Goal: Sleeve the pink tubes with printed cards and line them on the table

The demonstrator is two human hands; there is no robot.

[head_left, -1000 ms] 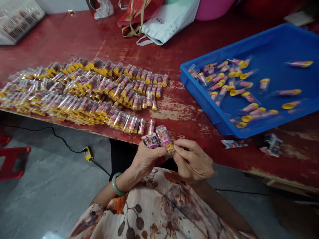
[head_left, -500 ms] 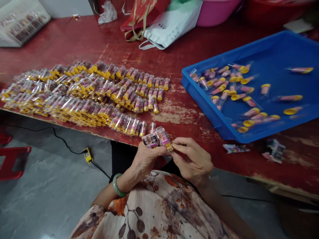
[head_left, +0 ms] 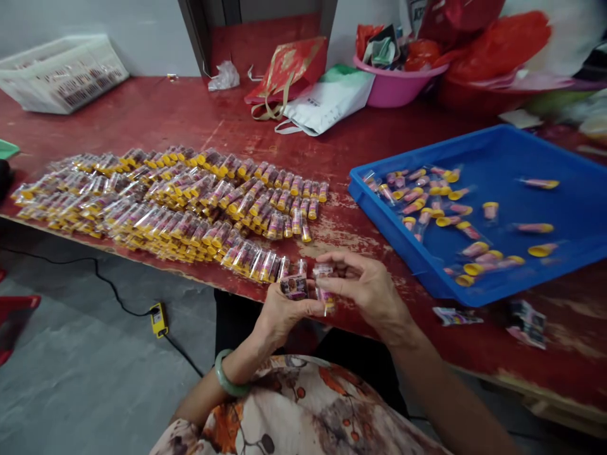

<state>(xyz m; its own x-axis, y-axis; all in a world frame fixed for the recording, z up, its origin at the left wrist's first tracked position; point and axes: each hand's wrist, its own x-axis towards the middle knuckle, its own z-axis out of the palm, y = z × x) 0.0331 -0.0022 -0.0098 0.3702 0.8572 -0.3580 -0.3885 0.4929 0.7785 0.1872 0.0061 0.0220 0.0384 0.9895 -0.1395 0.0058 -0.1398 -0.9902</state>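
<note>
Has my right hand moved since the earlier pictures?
Yes: judged against the tray, the right hand has moved forward, farther over the table.

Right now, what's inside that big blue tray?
Inside the blue tray are scattered yellow-ended clear tubes showing pink, bunched together toward its left side. Where they overlap, anything underneath is covered. The tray's right end runs out of the picture, so I can't see what's there.

Printed packet (head_left: 294, 288) in left hand (head_left: 281, 315), clear tube (head_left: 328, 303) in right hand (head_left: 372, 291)

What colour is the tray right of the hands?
Blue; the tray shows best in the head view.
</note>
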